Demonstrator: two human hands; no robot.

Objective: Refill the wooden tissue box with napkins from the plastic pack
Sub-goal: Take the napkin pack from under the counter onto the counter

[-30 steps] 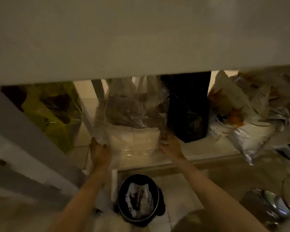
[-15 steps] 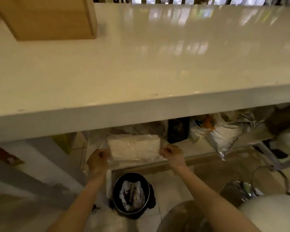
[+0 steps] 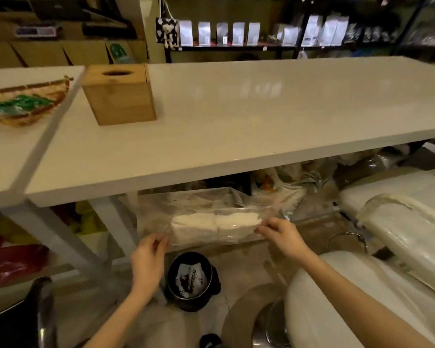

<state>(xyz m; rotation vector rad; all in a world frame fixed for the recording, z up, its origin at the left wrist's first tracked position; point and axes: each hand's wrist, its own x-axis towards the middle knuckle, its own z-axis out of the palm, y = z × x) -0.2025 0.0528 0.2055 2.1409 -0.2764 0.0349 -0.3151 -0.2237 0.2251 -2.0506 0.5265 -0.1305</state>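
Observation:
A clear plastic pack (image 3: 201,209) holding white napkins (image 3: 211,224) hangs just below the front edge of the white table (image 3: 261,126). My left hand (image 3: 148,252) pinches its left end and my right hand (image 3: 281,234) pinches its right end. The wooden tissue box (image 3: 121,96) stands upright on the table at the far left, with an oval slot in its top. I cannot see inside the box.
A woven basket (image 3: 23,104) with green packets lies on the adjoining table to the left. A black bin (image 3: 190,280) stands on the floor under my hands. White padded stools (image 3: 362,297) stand at the right. Bags fill the lower shelf (image 3: 286,189).
Both hands have lifted the napkin pack off the lower shelf and toward me. My view has risen from under the table to above it, and the wooden box is now in full sight.

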